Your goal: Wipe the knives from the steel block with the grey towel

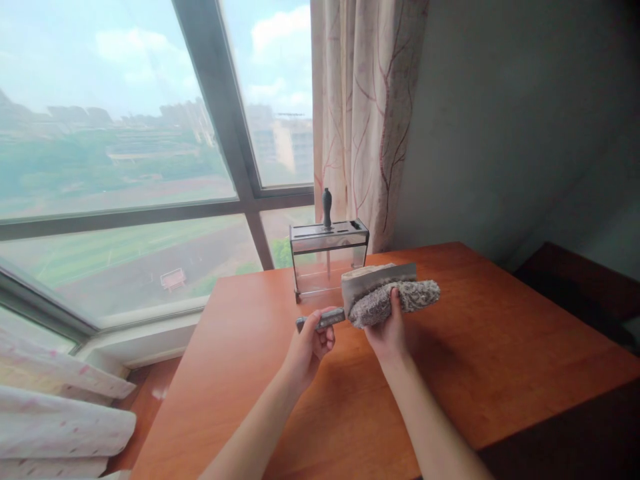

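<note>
A cleaver [377, 278] with a broad grey blade is raised over the table, its blade pointing right. Its grey handle lies in my left hand [311, 343], fingers closed round it. A fluffy grey cloth [373, 305] is held against the lower part of the blade by my right hand [389, 335], thumb on the near side. Some pale cloth also shows behind the blade's top edge. Just beyond my hands stands a knife block [330, 231] with clear walls and a slotted metal top. One dark-handled tool [327, 208] stands upright in it.
The orange-brown wooden table [240, 373] spreads under my hands. Behind it are a large window with a dark frame [245, 193] and a patterned curtain [370, 107]. Another curtain [65, 420] hangs at the lower left. A dark piece of furniture [565, 280] sits beyond the right side.
</note>
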Action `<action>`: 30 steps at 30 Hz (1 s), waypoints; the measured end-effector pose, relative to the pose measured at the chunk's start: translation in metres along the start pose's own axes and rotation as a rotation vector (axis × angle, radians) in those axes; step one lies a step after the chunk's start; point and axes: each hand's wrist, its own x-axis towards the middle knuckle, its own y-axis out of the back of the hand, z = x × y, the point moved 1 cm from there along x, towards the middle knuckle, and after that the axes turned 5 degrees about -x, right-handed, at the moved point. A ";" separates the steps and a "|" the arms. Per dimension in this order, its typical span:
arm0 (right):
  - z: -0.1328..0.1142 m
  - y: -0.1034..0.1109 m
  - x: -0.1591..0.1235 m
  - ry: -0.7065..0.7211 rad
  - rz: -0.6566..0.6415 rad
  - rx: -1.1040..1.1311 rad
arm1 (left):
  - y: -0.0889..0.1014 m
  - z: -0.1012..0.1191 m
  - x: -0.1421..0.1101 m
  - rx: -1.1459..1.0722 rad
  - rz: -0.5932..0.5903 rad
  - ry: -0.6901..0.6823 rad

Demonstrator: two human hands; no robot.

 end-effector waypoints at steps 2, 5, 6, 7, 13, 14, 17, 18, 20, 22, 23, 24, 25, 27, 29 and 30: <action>0.007 -0.002 -0.003 -0.047 -0.023 -0.024 | -0.003 -0.002 -0.001 0.000 0.006 0.003; 0.016 -0.005 -0.009 -0.108 -0.099 -0.070 | -0.006 -0.002 -0.003 0.007 0.026 -0.007; 0.018 -0.006 -0.010 -0.125 -0.121 -0.085 | -0.006 -0.002 -0.003 0.009 0.031 -0.016; 0.020 -0.007 -0.012 -0.139 -0.137 -0.098 | -0.006 -0.001 -0.003 0.008 0.032 -0.028; 0.022 -0.011 -0.016 -0.198 -0.187 -0.129 | -0.003 0.000 -0.001 -0.032 0.055 -0.099; 0.022 -0.012 -0.017 -0.200 -0.200 -0.134 | -0.002 0.000 0.000 -0.036 0.062 -0.094; 0.018 -0.018 -0.021 -0.216 -0.286 -0.167 | 0.000 0.004 0.001 -0.050 0.070 -0.077; 0.017 -0.020 -0.023 -0.236 -0.329 -0.185 | 0.001 0.006 0.001 -0.053 0.072 -0.076; 0.015 -0.023 -0.028 -0.280 -0.408 -0.210 | 0.002 0.011 0.001 -0.057 0.088 -0.082; 0.014 -0.023 -0.031 -0.313 -0.438 -0.209 | 0.003 0.015 0.001 -0.052 0.115 -0.093; 0.015 -0.023 -0.032 -0.319 -0.432 -0.204 | 0.004 0.017 0.001 -0.047 0.131 -0.099; 0.016 -0.022 -0.032 -0.313 -0.418 -0.203 | 0.004 0.018 0.000 -0.042 0.144 -0.103; 0.017 -0.020 -0.032 -0.300 -0.400 -0.208 | 0.003 0.018 0.000 -0.036 0.150 -0.104; 0.020 -0.017 -0.029 -0.252 -0.367 -0.234 | 0.002 0.016 0.000 -0.028 0.141 -0.105; 0.023 -0.014 -0.025 -0.190 -0.336 -0.256 | 0.001 0.014 0.000 -0.010 0.111 -0.101; 0.024 -0.012 -0.022 -0.165 -0.314 -0.260 | 0.001 0.014 0.000 0.005 0.095 -0.103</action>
